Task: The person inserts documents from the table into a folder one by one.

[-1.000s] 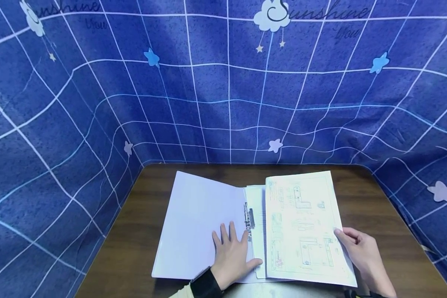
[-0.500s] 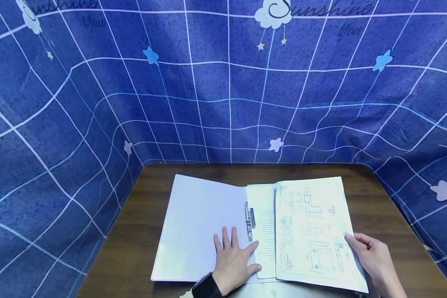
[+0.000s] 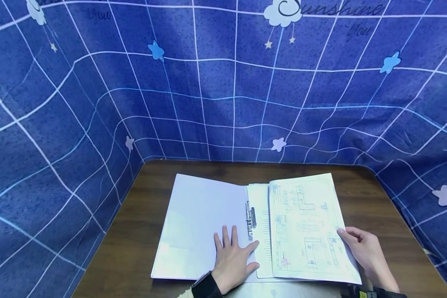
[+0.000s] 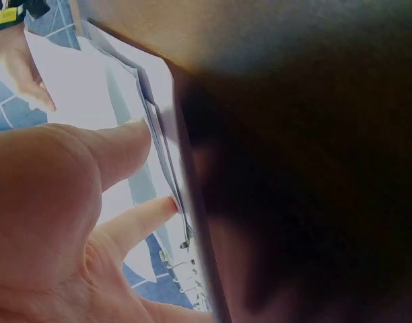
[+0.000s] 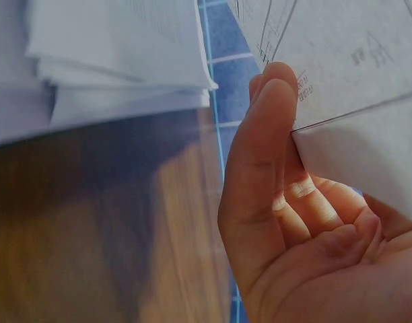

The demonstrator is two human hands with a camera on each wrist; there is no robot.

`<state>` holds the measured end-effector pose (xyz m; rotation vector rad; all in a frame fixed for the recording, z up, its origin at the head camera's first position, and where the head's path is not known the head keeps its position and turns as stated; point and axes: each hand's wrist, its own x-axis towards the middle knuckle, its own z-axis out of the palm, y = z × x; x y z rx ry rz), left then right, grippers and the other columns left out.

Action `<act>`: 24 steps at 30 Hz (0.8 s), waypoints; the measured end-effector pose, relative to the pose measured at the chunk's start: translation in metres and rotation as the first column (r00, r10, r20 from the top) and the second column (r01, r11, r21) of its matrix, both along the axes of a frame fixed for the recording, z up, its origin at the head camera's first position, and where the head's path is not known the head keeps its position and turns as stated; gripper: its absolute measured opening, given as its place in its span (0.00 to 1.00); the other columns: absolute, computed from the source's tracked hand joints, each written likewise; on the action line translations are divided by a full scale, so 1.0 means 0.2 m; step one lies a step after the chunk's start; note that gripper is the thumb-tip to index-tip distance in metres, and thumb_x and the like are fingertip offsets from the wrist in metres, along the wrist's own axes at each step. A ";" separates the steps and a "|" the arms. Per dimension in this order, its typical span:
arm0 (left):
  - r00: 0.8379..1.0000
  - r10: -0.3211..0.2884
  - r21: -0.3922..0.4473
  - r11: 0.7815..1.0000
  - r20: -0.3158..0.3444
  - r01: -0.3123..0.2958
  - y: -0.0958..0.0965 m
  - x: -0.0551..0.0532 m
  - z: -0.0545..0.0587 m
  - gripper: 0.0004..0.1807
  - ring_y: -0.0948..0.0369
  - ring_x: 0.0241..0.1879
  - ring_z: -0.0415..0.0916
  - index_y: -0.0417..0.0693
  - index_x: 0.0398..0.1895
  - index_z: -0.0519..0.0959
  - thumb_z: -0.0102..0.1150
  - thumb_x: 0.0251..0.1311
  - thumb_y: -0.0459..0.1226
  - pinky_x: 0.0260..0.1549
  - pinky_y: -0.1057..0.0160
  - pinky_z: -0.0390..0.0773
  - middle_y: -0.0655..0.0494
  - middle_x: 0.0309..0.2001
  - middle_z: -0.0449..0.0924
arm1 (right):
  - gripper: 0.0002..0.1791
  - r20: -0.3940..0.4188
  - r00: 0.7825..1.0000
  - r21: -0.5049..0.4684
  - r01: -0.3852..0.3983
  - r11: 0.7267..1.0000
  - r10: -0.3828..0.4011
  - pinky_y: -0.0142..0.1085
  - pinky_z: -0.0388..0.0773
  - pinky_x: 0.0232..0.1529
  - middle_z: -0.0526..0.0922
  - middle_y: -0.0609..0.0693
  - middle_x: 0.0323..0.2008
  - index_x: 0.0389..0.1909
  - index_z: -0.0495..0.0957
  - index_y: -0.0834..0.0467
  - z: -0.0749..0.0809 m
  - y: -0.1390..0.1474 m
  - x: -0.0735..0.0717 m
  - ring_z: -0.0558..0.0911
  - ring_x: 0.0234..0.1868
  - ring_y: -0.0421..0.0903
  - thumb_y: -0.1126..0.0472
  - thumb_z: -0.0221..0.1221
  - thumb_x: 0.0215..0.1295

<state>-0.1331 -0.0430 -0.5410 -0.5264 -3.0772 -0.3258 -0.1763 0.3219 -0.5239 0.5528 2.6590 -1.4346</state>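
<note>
A white binder lies spread on the table, its metal clip along the spine. My left hand rests with fingers spread across the inner cover and the edge of the papers beside the clip. On the right, my right hand pinches the right edge of a sheet printed with line drawings between thumb and fingers. That sheet is raised over the stack; in the right wrist view its edge sits in the pinch, apart from the pile of papers.
The binder lies on a dark brown wooden table. A blue curtain with white grid lines and stars hangs behind the table and along both sides.
The drawing sheet swung right with my right hand, then came partway back left. My left hand stayed on the binder, its index finger moving onto the papers' edge.
</note>
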 end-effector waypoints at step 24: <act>0.999 0.044 -0.002 0.999 -0.019 -0.044 -0.05 0.01 -0.03 0.42 0.27 0.72 0.54 0.56 0.71 0.74 0.69 0.55 0.62 0.64 0.23 0.53 0.29 0.71 0.64 | 0.28 0.092 0.990 -0.019 -0.108 0.994 0.109 0.38 0.75 0.30 0.86 0.53 0.37 0.62 0.75 0.70 -0.03 -0.21 -0.17 0.83 0.33 0.47 0.50 0.58 0.76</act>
